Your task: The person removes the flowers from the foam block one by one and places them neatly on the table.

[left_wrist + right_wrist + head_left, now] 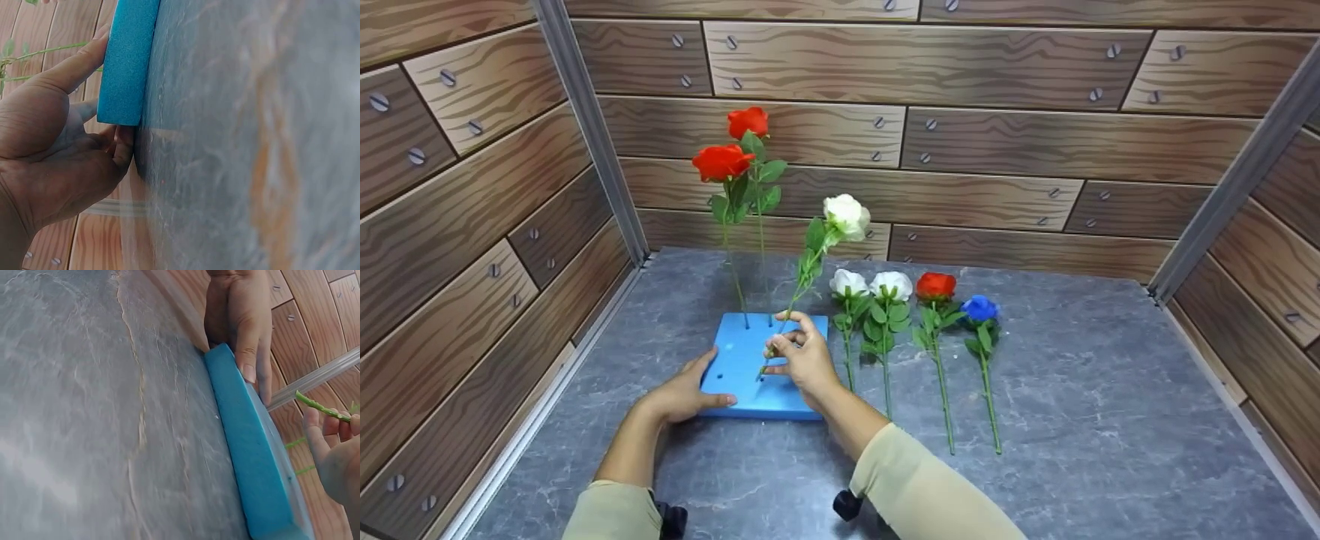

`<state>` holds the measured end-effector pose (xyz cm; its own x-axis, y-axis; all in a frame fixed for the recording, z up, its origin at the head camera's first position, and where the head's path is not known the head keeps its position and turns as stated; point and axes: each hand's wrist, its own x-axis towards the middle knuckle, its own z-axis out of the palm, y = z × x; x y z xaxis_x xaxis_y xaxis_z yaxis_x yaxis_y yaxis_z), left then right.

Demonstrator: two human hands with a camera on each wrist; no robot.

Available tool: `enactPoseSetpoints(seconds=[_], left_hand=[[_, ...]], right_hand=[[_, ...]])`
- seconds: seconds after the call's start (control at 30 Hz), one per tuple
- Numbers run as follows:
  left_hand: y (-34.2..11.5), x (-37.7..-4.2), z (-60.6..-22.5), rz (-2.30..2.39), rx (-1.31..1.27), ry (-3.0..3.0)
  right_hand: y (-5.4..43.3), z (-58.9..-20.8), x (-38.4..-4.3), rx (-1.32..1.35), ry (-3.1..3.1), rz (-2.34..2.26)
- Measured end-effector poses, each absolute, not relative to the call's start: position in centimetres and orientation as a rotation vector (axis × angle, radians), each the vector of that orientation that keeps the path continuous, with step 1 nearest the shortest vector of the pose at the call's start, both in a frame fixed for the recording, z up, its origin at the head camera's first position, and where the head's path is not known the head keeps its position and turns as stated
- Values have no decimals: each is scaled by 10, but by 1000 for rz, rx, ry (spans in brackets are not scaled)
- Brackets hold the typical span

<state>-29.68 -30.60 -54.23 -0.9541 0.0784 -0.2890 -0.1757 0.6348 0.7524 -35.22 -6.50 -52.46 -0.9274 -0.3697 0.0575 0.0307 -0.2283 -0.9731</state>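
Beige sleeves (pixel 926 484), blue block (pixel 737 352) beyond, four loose roses (pixel 935 287) beside it.

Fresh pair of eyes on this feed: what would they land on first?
Likely the two red roses standing at the back of the bright blue block, blooms against the wood-patterned wall. Next, the white rose, held tilted in the right hand over the block. The blue rose also stands out, lying rightmost in the row on the grey surface.
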Motion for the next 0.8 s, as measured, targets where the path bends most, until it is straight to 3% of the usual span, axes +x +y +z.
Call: enactPoseSetpoints(seconds=[0.8], left_hand=[[-311,-293,-541,1230,-37,2549]], right_hand=[[-5,-510,-352,-519,1820,-1976]])
